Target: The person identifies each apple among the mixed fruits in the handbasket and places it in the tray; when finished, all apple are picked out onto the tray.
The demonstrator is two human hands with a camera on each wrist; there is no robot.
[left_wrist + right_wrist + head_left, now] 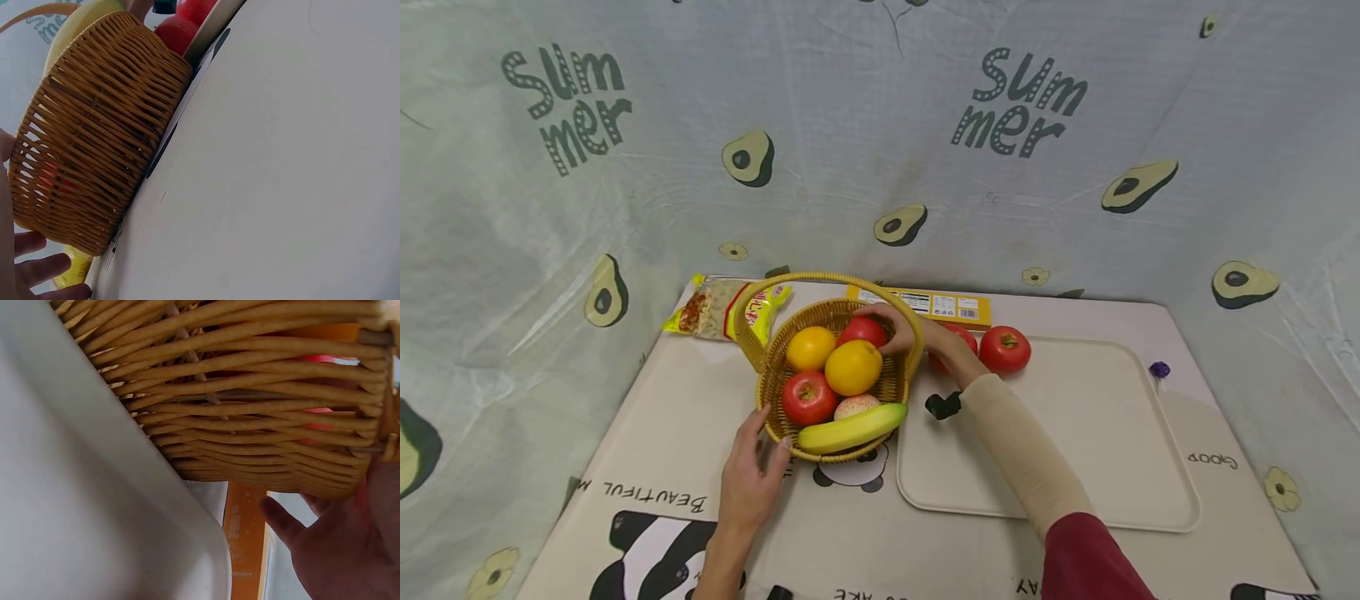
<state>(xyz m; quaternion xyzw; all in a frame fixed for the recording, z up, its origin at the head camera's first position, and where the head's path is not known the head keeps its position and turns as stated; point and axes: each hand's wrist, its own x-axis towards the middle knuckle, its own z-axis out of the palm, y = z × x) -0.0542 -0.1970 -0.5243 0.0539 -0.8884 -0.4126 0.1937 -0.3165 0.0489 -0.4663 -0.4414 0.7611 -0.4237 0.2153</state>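
A wicker basket (767,406) with a tall arched handle holds a red apple (809,398), two yellow-orange oranges (853,367), a pinkish round fruit (855,407) and a banana (853,428) lying along the front rim. My right hand (898,327) reaches under the handle and holds another red apple (862,331) at the back right, thumb on its near side. My left hand (757,475) is at the front-left rim, its thumb and fingers spread around the woven side. In the left wrist view, the left fingers (42,270) extend loosely beside the basket wall (100,131).
Right of the basket is a beige tray (1075,433) with two red apples (1004,349) at its back left. Behind the basket lie a yellow box (958,308) and a yellow snack bag (707,308). A purple lollipop (1160,369) lies by the tray's right edge.
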